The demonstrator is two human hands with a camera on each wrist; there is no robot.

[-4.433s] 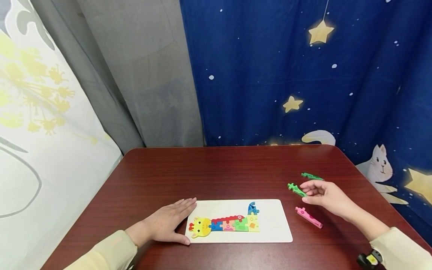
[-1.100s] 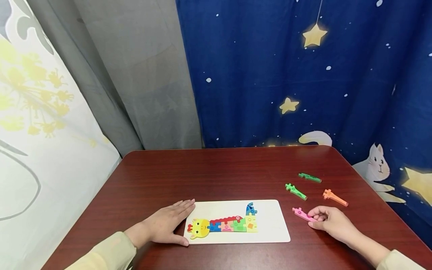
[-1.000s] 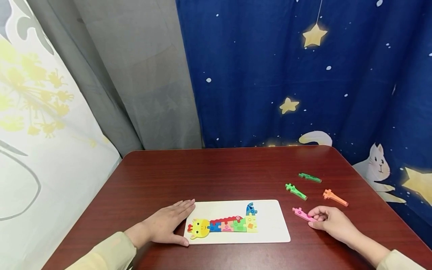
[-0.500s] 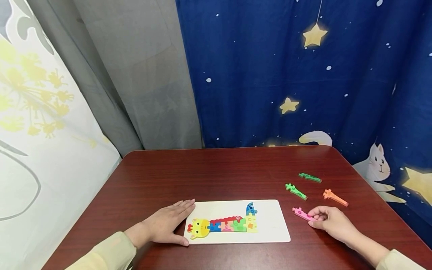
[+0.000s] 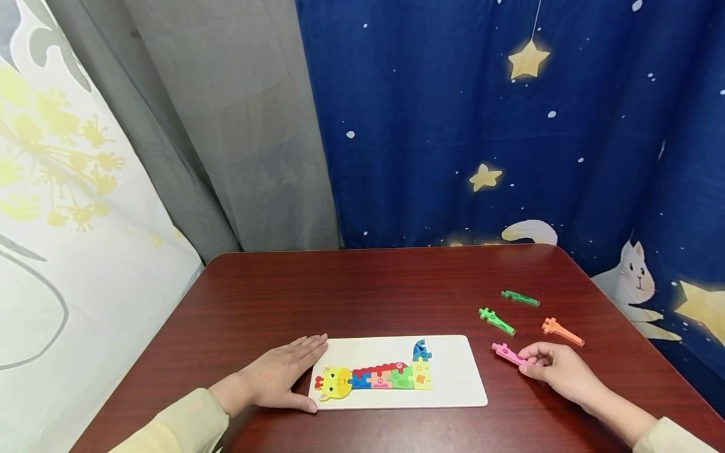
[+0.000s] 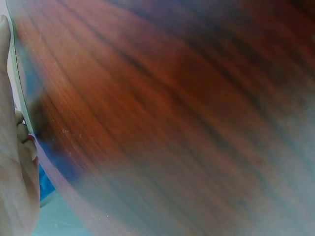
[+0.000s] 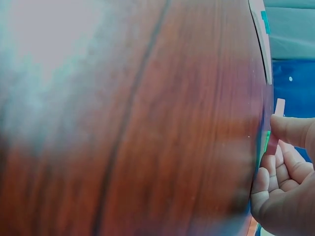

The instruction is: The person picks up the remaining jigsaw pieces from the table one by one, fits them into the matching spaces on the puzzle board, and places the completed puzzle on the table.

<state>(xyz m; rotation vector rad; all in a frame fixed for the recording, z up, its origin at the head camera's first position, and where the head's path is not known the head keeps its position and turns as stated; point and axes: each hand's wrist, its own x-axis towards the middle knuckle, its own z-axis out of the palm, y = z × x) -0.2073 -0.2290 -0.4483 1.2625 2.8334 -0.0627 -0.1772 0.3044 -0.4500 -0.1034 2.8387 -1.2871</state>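
My right hand [image 5: 561, 371] pinches the lower right end of a pink puzzle piece [image 5: 506, 352] between thumb and fingers. In the right wrist view the pink piece [image 7: 278, 118] stands out from between the thumb and curled fingers. My left hand [image 5: 283, 372] lies flat with fingers straight at the left edge of a white puzzle board [image 5: 459, 371]. On the board a giraffe of joined pieces runs from a yellow head [image 5: 337, 382] to a yellow block [image 5: 422, 375] and a blue piece [image 5: 420, 350]. The left wrist view shows part of the left hand [image 6: 17, 162].
Beyond the right hand lie a green puzzle piece [image 5: 497, 321], a darker green one [image 5: 520, 298] and an orange one [image 5: 563, 331]. All rest on the dark red wooden table [image 5: 351, 289]. Grey and blue curtains [image 5: 419, 126] hang behind its far edge.
Earlier the right hand was up by the green pieces; it came down to the pink piece, and the orange piece now lies in view. Just now the pink piece shifted slightly up and right.
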